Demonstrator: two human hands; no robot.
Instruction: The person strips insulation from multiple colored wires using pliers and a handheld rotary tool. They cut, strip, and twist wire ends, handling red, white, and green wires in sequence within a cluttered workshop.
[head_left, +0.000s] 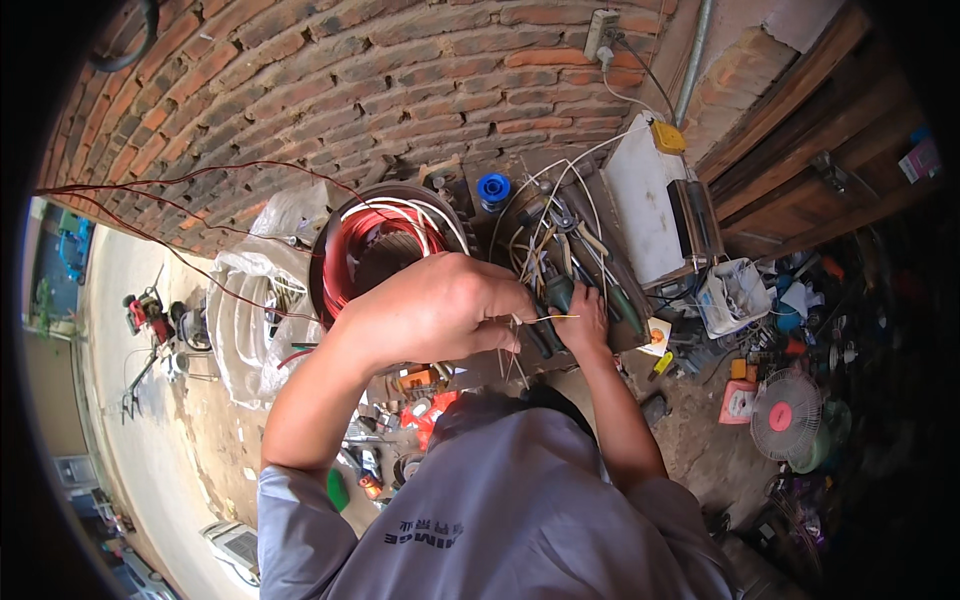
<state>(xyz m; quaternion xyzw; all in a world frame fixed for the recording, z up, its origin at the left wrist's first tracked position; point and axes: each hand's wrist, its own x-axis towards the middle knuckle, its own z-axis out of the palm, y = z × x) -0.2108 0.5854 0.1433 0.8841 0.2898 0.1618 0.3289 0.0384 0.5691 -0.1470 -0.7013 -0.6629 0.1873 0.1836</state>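
Note:
My left hand (pixel 450 308) is closed in a pinch above the front of the workbench, its thumb and fingertips bent together. Several thin, stiff wires (pixel 507 362) stick out below its fingertips, and it appears to grip them. Close on its right, my right hand (pixel 588 320) has its fingers against a dark green, rounded handle-like piece (pixel 560 292); what it belongs to is partly hidden. A thin yellowish wire end (pixel 566 317) crosses in front of that hand. Behind both hands lie pliers (pixel 568 225) and other hand tools among loose pale cables.
Left of the tools, a round tub (pixel 318 262) holds coiled red wire (pixel 345 255) and white cable. Against the brick wall stands a blue spool (pixel 493 188). To the right are a white board (pixel 640 205), a white plastic basket (pixel 735 297) and a fan (pixel 787 412). Dark red wires hang across the left.

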